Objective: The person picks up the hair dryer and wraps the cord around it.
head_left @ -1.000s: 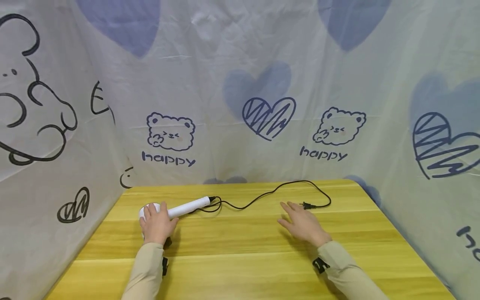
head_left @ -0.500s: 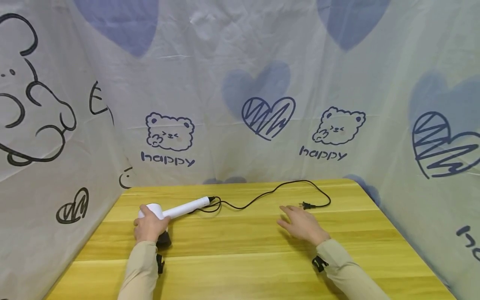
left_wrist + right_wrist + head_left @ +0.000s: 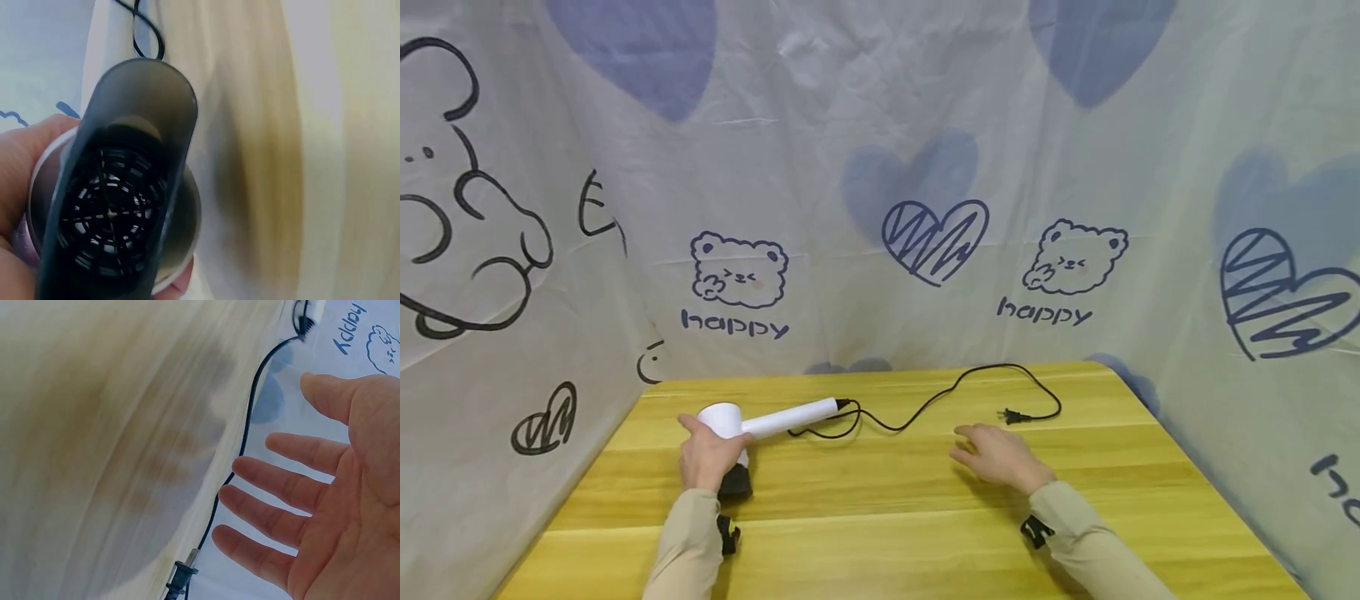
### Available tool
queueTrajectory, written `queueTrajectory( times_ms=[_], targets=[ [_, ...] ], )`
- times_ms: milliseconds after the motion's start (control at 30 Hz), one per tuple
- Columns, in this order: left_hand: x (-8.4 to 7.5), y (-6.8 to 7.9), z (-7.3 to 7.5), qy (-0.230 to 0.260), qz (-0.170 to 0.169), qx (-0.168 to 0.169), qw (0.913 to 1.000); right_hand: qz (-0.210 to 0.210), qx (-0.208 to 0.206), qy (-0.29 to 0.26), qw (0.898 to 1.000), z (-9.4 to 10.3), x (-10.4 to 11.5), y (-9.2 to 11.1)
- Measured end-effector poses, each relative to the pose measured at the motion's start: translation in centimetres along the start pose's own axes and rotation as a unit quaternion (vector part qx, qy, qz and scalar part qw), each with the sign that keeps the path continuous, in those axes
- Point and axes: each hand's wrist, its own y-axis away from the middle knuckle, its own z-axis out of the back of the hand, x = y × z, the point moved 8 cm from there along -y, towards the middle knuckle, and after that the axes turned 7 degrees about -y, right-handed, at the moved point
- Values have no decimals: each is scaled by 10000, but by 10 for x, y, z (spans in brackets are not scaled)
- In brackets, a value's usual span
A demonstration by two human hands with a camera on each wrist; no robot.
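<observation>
left hand (image 3: pixel 706 456) holds hairdryer (image 3: pixel 792 419) near table's left edge (image 3: pixel 584 483)

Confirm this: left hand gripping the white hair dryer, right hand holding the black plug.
Wrong about the right hand: it holds nothing, and the black plug lies on the table beyond it, as the head view shows. The left hand does grip the white hair dryer.

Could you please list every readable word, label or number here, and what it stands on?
"happy": back curtain, under the left bear drawing.
"happy": back curtain, under the right bear drawing.
"happy": curtain in the right wrist view, seemingly one repeated.
"h" plus a cut-off letter: right curtain.
White hair dryer, plug: nothing legible.
</observation>
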Motion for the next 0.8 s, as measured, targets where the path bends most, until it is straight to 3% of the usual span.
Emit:
queueTrajectory(
  times_ms=[167,300,467,600,733,800],
  targets=[
    [-15,3,-6,323,-83,91,9994,-94,21,-173,9998,-1,-1,-1],
    [-27,7,-13,934,-12,320,9951,-102,74,-495,9987,-4,2,-6],
    [-46,13,-27,2141,184,766,9736,-19,62,-1165,9932,-2,11,-13],
    [-62,20,-39,2734,291,1011,9561,-89,-233,-1517,9881,2,15,-20],
    [-75,25,-48,2958,278,1110,9484,-219,-529,-2178,9743,9,19,-28],
    [-80,27,-52,3009,253,1122,9467,-288,-568,-2891,9552,12,20,-33]
  ],
)
